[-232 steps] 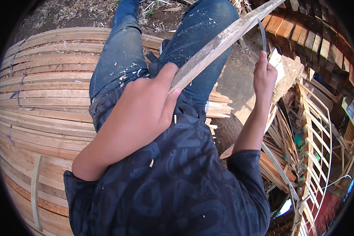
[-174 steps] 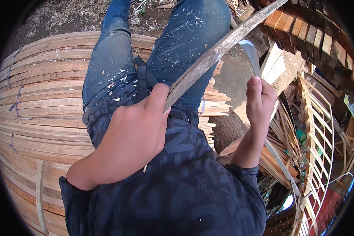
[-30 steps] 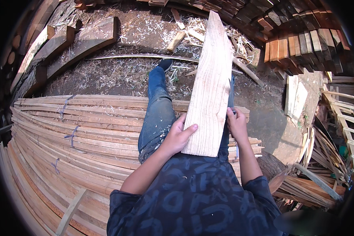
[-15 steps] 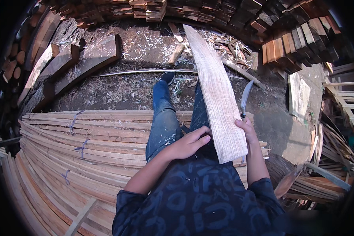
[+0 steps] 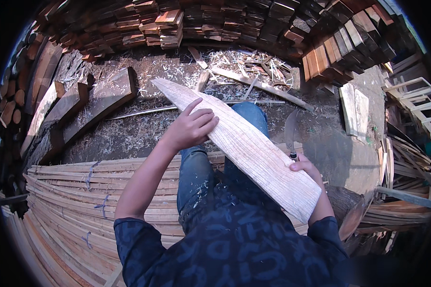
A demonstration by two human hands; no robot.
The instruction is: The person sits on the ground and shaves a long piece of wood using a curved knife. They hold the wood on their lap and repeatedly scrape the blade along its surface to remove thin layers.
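Board [image 5: 254,153], pale, pointed, slants across frame center over jeans [image 5: 196,177], tip toward upper left, broad end lower right. Left hand [image 5: 189,125] mostly open, fingers spread on board's upper part. Right hand [image 5: 307,167] closed around curved knife [image 5: 290,131], blade up, thumb on board. Wood strips [image 5: 67,191] lower left, stacked lumber [image 5: 172,19] along top.

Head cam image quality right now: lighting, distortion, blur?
Head view: black surround at the rim; stacked planks bow into an arc along the top. Head view: wood shavings look bright against darker ground; the pale board is bright but its grain is readable; the curved knife shows no strong glare. Head view: dark, blurred smudge at lower right, unidentifiable.
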